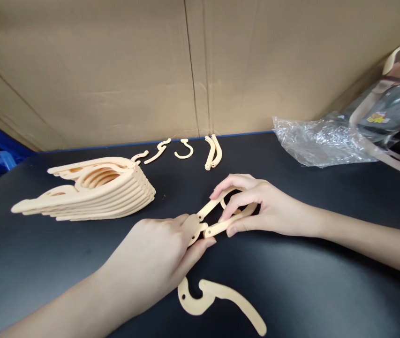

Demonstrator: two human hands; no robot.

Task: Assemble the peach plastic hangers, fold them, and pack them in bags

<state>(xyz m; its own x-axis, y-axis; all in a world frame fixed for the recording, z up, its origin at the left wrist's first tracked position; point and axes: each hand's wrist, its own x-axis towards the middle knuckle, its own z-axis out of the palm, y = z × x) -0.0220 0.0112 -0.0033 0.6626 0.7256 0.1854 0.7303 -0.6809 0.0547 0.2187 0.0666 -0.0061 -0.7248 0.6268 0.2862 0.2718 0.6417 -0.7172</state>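
Both hands meet over a black table (pixel 308 281), holding cream plastic hanger pieces (pixel 217 220). My left hand (pixel 164 249) pinches the near ends of the pieces between thumb and fingers. My right hand (pixel 259 206) curls its fingers round the far ends, where a small hook loop shows. The two slim arms cross at a joint between the hands. A loose cream hook piece (pixel 221 300) lies flat on the table just in front of my left hand.
A stack of several cream hangers (pixel 94 192) lies at the left. Small hook parts (pixel 184 150) and arm pieces (pixel 213 151) sit along the back edge by a cardboard wall (pixel 185 65). A crumpled clear plastic bag (pixel 326 138) rests at the right.
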